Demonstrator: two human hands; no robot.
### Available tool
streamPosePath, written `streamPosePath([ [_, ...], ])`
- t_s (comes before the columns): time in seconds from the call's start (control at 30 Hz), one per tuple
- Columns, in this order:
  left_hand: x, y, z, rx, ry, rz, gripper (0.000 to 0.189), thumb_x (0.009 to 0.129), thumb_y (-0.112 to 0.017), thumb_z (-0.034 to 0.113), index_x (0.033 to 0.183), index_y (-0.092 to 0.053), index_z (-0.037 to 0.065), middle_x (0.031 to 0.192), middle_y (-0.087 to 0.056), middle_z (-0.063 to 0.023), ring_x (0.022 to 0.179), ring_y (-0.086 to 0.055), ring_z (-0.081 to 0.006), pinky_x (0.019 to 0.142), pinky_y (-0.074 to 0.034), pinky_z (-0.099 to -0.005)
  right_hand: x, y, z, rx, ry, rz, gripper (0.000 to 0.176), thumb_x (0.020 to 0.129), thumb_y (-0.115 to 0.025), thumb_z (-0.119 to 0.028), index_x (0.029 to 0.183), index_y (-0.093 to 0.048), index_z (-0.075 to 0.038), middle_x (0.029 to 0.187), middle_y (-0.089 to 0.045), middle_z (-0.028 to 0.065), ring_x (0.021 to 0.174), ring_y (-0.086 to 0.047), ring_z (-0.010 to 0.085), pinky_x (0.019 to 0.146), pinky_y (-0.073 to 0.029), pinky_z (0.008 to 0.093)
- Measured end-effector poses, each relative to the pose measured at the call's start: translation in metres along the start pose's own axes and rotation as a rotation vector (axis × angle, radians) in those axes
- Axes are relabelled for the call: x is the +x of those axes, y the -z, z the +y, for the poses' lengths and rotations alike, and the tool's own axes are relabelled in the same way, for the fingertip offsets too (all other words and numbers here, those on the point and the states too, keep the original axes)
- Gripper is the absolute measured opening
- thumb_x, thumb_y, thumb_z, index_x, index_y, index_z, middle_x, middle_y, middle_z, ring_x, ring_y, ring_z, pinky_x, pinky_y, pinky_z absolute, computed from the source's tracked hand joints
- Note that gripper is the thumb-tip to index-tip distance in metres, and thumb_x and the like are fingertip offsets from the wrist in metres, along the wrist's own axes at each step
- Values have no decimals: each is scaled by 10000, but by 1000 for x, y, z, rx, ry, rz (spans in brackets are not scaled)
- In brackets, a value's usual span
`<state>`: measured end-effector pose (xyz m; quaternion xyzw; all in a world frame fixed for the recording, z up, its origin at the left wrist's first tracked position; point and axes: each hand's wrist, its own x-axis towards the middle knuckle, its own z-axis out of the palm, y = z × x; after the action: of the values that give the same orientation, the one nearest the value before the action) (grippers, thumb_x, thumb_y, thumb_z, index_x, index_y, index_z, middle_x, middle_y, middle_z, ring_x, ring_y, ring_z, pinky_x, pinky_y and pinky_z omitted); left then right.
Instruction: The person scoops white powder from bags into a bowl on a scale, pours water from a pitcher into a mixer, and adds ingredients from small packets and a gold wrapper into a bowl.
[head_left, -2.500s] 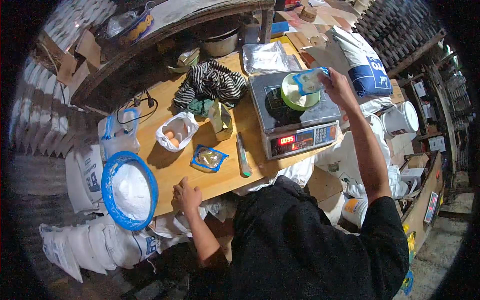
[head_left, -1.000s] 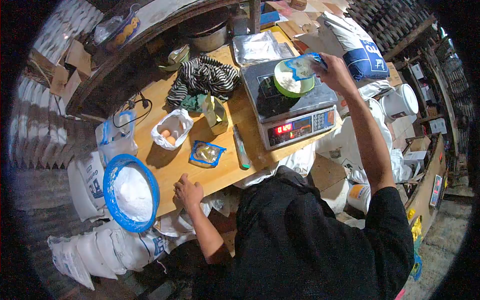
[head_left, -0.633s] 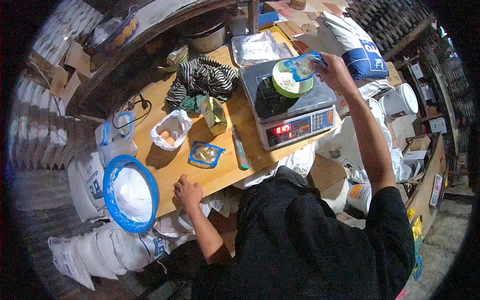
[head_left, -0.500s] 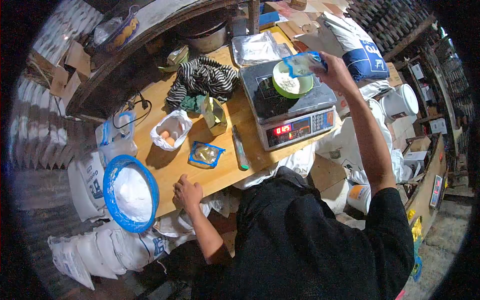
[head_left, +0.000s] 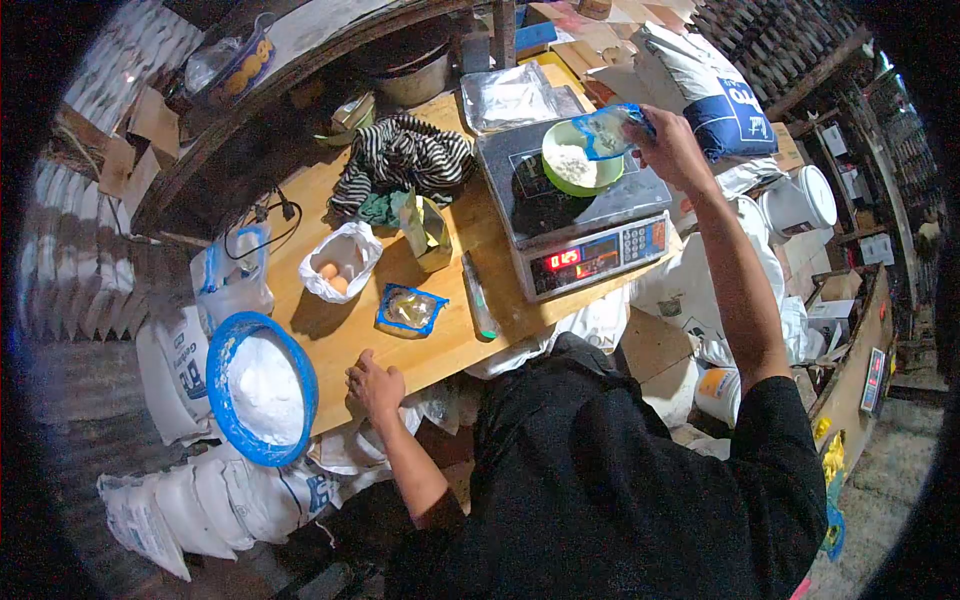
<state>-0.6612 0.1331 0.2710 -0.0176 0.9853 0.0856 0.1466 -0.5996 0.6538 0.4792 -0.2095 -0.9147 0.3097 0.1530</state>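
My right hand (head_left: 665,140) grips a clear plastic packet with blue edges (head_left: 608,132), tipped over a light green bowl (head_left: 575,188). White powder (head_left: 572,166) lies in the bowl, which stands on a digital scale (head_left: 600,255) with red lit digits. Resting on the table's front edge, my left hand (head_left: 377,385) is empty, its fingers apart. A second blue-edged packet (head_left: 410,310) lies beyond it. A box cutter with a green end (head_left: 479,300) is left of the scale. White powder fills a blue basin (head_left: 212,385) at the left.
Eggs sit in a white bag (head_left: 345,262) near an opened yellowish carton (head_left: 427,235). Behind them are a striped cloth (head_left: 405,160) and a black cable (head_left: 265,215). A large white and blue sack (head_left: 700,95) stands beyond the scale, and white buckets (head_left: 800,203) are to the right.
The packet in my right hand has shifted slightly right and tilts a little more over the bowl. My left hand stays on the table edge.
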Motion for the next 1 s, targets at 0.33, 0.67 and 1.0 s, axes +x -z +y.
streamPosePath([
  [0.33,-3,-8,-2,36,-12,89,571,784,-611,221,1323,-430,161,1322,-387,-383,1243,-390,-535,1047,-306,-584,0,4,-3,-106,106,-54,165,879,-621,-95,985,-608,31,673,-631,117,555,-605,178,556,-478,350],
  [0.67,-1,-6,-1,32,7,36,576,798,-598,235,1341,-423,160,1379,-335,-405,1288,-357,-531,1089,-278,-552,2,0,-6,-181,189,11,199,874,-629,-103,1027,-609,22,683,-637,134,573,-626,190,580,-481,357],
  [1.0,-4,8,9,54,18,-7,553,801,-592,230,1323,-428,147,1354,-364,-405,1279,-377,-517,1079,-302,-535,5,-5,2,-115,233,56,160,884,-598,-31,1028,-625,34,705,-647,118,583,-609,155,574,-491,325],
])
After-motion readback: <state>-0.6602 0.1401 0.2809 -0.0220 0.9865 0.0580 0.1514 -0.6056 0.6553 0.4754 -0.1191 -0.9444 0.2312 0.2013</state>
